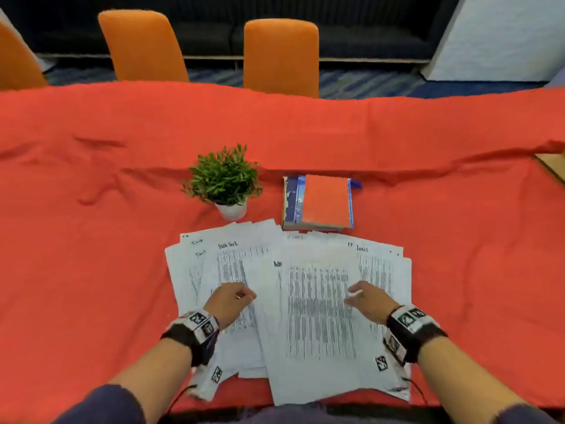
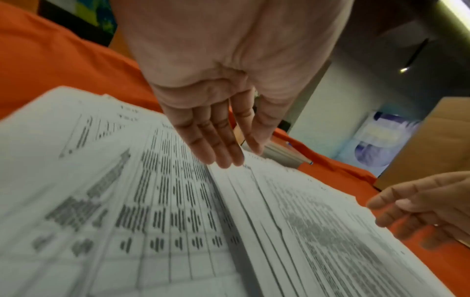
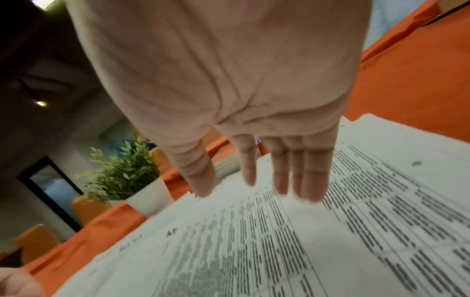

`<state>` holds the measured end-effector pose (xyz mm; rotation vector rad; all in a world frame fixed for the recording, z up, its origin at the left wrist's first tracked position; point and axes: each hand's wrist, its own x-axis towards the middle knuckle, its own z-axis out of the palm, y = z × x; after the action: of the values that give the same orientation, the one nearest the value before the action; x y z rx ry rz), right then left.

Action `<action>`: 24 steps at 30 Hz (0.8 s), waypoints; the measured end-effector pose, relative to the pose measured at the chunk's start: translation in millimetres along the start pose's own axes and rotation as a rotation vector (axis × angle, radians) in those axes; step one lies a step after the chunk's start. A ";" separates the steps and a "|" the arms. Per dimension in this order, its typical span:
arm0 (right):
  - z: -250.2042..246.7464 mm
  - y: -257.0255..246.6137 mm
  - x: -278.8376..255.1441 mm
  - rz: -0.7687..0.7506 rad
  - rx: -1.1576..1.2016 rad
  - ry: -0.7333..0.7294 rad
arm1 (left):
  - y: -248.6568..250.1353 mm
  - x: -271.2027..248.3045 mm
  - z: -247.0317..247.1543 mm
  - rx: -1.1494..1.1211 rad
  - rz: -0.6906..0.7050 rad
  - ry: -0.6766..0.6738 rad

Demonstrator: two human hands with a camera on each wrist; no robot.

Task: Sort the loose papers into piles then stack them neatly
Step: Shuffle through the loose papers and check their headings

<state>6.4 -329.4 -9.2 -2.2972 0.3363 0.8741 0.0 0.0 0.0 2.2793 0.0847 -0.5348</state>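
Observation:
Several white printed sheets (image 1: 321,325) lie fanned out and overlapping on the red tablecloth (image 1: 91,240), close to the table's near edge. One large sheet lies on top at the centre, and others (image 1: 227,261) stick out to the left, right and back. My left hand (image 1: 238,296) is over the left sheets, fingers straight and together in the left wrist view (image 2: 218,144), tips at the paper (image 2: 127,201). My right hand (image 1: 359,296) is over the right half of the top sheet, fingers straight and slightly spread (image 3: 267,180) just above the paper (image 3: 305,251). Neither hand holds anything.
A small potted plant (image 1: 224,179) in a white pot stands just behind the papers on the left. A short stack of books (image 1: 324,203) lies behind them on the right. Orange chairs (image 1: 281,56) line the far side. A cardboard box corner (image 1: 553,169) shows at the right edge.

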 end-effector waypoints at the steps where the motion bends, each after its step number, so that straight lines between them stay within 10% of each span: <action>1: 4.8 -0.7 10.1 0.034 -0.032 0.061 | -1.6 5.8 9.1 -0.012 -0.025 -0.010; 7: 29.9 8.0 31.9 0.305 -0.090 0.215 | -2.0 11.4 58.6 -0.072 -0.158 -0.109; 24: 0.9 63.9 4.2 0.058 0.191 0.276 | 5.4 37.1 80.9 -0.198 -0.388 0.057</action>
<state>-19.1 -377.3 -43.4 -2.2372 0.5825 0.5257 6.5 -65.2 -60.5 2.0900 0.5917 -0.6281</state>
